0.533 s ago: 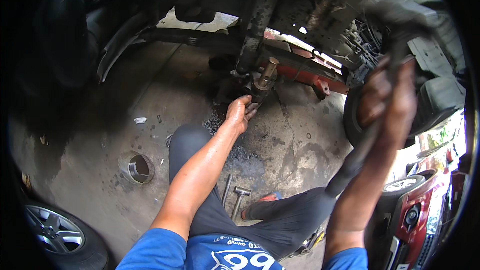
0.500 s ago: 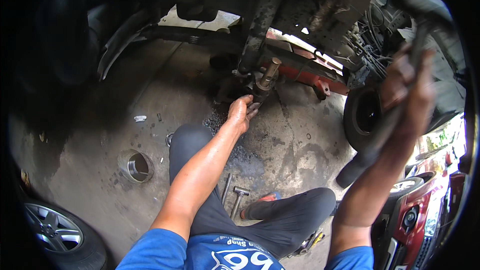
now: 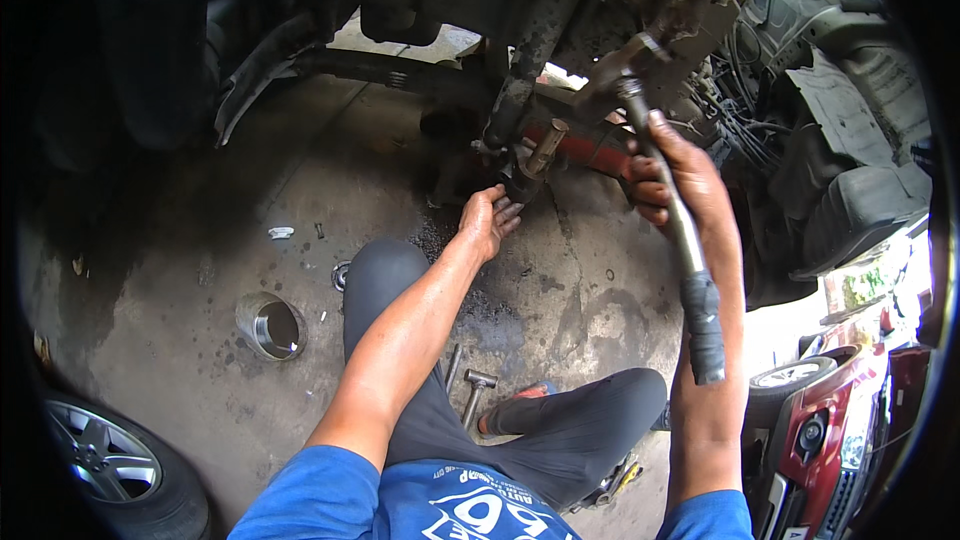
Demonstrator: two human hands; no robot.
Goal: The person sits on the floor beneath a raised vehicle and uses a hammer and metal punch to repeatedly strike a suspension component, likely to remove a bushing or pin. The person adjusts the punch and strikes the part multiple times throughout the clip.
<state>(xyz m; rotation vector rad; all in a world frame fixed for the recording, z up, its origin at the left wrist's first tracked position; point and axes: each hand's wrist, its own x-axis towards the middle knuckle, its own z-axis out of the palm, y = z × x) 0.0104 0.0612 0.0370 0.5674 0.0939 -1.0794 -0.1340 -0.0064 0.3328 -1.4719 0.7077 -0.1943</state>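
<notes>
In my right hand (image 3: 690, 175) is a hammer (image 3: 683, 230), its head raised up by the vehicle's underside and its dark wrapped grip pointing down along my forearm. The hammer head is slightly blurred. My left hand (image 3: 486, 221) is closed at a dark metal part (image 3: 522, 185) beneath the vehicle; its fingertips are partly hidden against it. A tan cylindrical metal piece (image 3: 550, 143) sticks up at a tilt from that part. Just behind stands a long dark strut (image 3: 540, 50), angled downward. The hammer head is apart from the cylindrical piece.
A hollow metal cylinder (image 3: 276, 329) stands on the stained floor at left. A T-shaped tool (image 3: 478, 395) lies between my legs. A wheel (image 3: 120, 460) rests at lower left. Cables (image 3: 735, 110) hang at right, and a red car (image 3: 835, 430) stands beyond.
My right hand has swung the hammer leftward, bringing its head toward the cylindrical piece. My left hand stays at the dark metal part.
</notes>
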